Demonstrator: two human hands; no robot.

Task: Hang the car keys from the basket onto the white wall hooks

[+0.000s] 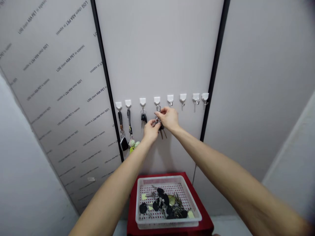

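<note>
Both hands are raised at the fourth white hook (157,100) from the left on the wall. My right hand (169,118) pinches the upper part of a bunch of keys (162,131), just under a metal clip (158,107) at the hook. My left hand (151,131) is closed at the key ring below, thumb and finger together. The key blades point down between and beneath the hands. Whether the clip is fully on the hook I cannot tell. Left of them, a small key set (143,116) hangs from the third hook.
A car key on a strap (124,143) and a strap with round charms (132,142) hang farther left. Several bare hooks (183,97) continue to the right. Below, a white plastic basket (169,223) holding many keys stands on a red surface (206,223).
</note>
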